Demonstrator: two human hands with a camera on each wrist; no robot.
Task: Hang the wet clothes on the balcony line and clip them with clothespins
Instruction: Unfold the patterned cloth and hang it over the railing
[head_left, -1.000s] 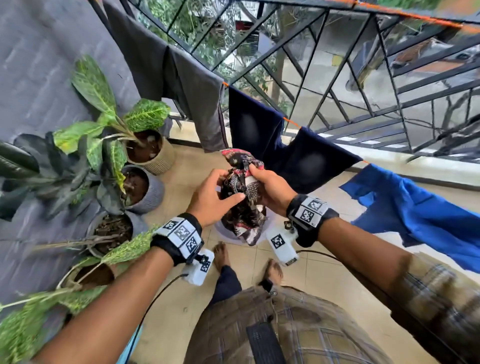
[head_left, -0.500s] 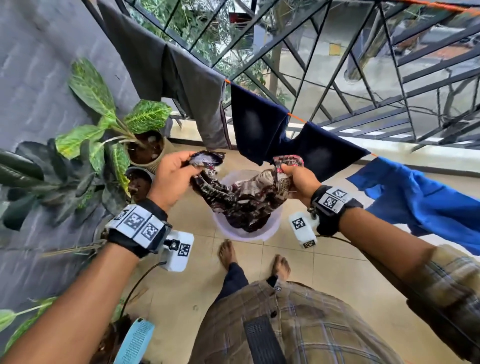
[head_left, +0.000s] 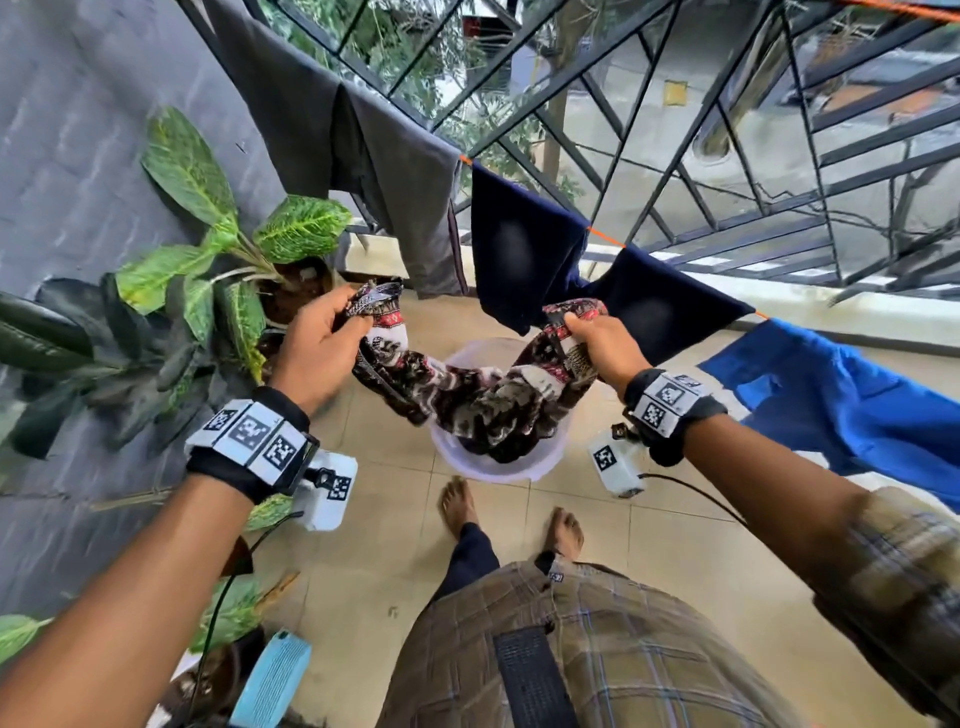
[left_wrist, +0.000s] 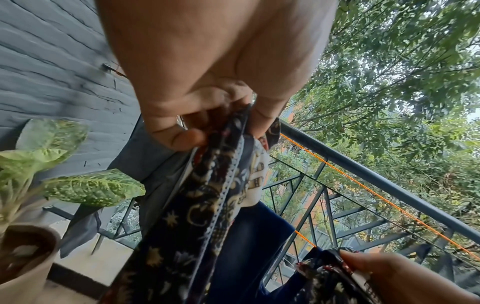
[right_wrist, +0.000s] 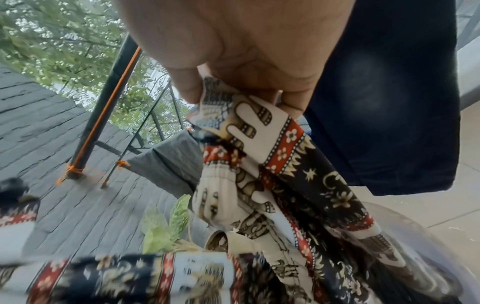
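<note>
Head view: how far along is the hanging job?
Done: grey garment, navy garment and blue garment drape over the orange line; no clothespins visible. In hand: left hand and right hand spread a patterned cloth above the white tub. Left: hanging it, clipping.

A home balcony is shown. The far side is closed by a dark metal railing of crossed bars (head_left: 691, 156), beyond which green trees (left_wrist: 405, 72) are seen. An orange cord line (head_left: 605, 238) is strung along the railing, and a grey cloth (head_left: 363, 156), a navy cloth (head_left: 524, 260) and a bright blue cloth (head_left: 841, 400) are draped over it. The floor is laid with beige tiles (head_left: 395, 545). On the left, a grey slatted wall (head_left: 78, 130) is lined with potted plants with speckled green leaves (head_left: 218, 249).
</note>
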